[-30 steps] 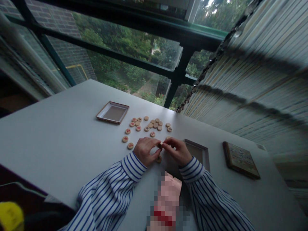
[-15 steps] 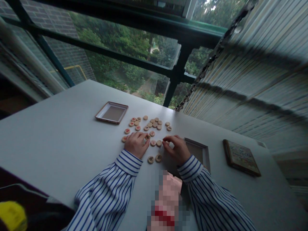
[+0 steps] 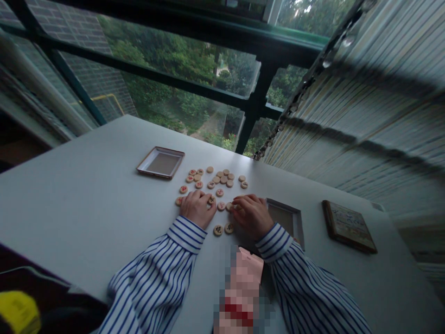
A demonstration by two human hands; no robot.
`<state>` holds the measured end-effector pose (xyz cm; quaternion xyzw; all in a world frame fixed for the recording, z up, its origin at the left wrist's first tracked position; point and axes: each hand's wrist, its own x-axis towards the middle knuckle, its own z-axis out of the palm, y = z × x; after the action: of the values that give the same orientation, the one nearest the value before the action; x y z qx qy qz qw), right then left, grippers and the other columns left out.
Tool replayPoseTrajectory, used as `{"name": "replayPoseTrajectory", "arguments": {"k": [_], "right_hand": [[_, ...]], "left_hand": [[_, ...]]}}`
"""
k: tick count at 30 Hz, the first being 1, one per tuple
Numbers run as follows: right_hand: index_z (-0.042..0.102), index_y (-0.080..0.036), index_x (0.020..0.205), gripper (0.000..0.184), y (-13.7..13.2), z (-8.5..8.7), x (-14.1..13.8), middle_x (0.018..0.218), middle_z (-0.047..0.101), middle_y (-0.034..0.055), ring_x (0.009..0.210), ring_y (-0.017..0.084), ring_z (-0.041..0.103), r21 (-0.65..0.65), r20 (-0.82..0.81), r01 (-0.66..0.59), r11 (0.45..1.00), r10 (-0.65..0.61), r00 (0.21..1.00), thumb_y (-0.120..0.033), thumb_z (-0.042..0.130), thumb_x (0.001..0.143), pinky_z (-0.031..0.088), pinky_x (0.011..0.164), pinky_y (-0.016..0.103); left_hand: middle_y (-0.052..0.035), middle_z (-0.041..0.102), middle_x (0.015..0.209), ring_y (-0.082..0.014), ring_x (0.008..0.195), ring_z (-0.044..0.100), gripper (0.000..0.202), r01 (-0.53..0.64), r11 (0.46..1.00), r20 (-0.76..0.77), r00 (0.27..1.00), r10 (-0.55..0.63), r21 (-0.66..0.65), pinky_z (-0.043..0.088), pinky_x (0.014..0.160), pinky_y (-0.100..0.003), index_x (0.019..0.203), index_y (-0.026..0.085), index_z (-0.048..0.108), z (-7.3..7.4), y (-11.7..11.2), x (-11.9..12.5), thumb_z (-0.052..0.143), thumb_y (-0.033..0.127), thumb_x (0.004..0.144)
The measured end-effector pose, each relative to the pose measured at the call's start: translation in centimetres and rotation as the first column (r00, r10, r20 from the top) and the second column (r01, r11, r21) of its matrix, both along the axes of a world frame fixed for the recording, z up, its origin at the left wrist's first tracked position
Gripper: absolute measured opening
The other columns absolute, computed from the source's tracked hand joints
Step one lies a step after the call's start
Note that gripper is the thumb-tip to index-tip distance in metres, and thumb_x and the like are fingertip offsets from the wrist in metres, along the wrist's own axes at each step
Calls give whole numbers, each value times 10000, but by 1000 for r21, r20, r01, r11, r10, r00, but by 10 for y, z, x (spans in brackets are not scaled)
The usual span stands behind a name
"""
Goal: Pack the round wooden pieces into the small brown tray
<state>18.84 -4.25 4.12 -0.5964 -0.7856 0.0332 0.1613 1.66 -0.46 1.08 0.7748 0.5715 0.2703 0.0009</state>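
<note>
My left hand (image 3: 198, 208) pinches a round wooden Chinese chess piece (image 3: 211, 200) with a dark character at its fingertips. My right hand (image 3: 253, 215) has its fingertips closed on the right edge of a plain-topped chess piece (image 3: 229, 207), which seems to rest on the table. Just left of that piece lies one with a red character (image 3: 221, 206). Two black-marked pieces (image 3: 218, 230) sit nearer me, between the wrists. Beyond the hands are several more pieces (image 3: 223, 179), some showing red or black characters and some plain.
The white table (image 3: 104, 185) carries a shallow box lid or tray (image 3: 142, 172) at far left. Another grey tray (image 3: 301, 222) is partly behind my right arm. A closed decorated box (image 3: 349, 227) lies farther right. A pink object (image 3: 251, 264), partly pixelated, is in front of me.
My right hand has shifted slightly left, its fingertips now at the plain-topped piece. My left hand keeps its piece, which has tilted and moved a little.
</note>
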Motion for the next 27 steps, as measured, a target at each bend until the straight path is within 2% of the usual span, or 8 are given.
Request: {"name": "replayPoseTrajectory", "arguments": {"k": [7, 12, 19, 27], "right_hand": [[582, -229, 910, 170, -1, 0, -3, 1015, 620, 31, 977, 193, 460, -13, 34, -22, 1000, 22, 999, -313, 474, 810, 267, 793, 329], [575, -241, 918, 158, 0, -1, -3, 1022, 613, 17, 983, 191, 450, -21, 41, -27, 999, 28, 999, -295, 489, 797, 260, 799, 331], [577, -241, 863, 112, 0, -2, -5, 954, 634, 12, 983, 192, 449, -16, 32, -28, 999, 29, 999, -275, 503, 786, 227, 838, 348], [587, -231, 805, 116, 3, -4, -4, 852, 656, 14, 936, 180, 486, 27, -16, -6, 1000, 6, 1000, -288, 485, 806, 220, 851, 350]], "left_hand": [[-58, 590, 730, -217, 690, 528, 168, -11, 1000, -20, 1000, 11, 12, 384, 625, -342, 746, 212, 655, -1, 0, 0, 543, 307, 665], [-67, 601, 779, -232, 738, 532, 282, 5, 1000, 25, 1000, -5, 2, 394, 663, -354, 903, 199, 645, -1, 0, 0, 546, 295, 658], [-58, 611, 824, -221, 785, 529, 296, 80, 994, 160, 983, -91, 76, 399, 723, -357, 943, 195, 625, 0, -4, 5, 535, 224, 662], [-48, 619, 862, -212, 816, 541, 293, 152, 985, 199, 966, -166, 81, 411, 738, -359, 969, 196, 608, 1, -7, 7, 536, 231, 687]]}}
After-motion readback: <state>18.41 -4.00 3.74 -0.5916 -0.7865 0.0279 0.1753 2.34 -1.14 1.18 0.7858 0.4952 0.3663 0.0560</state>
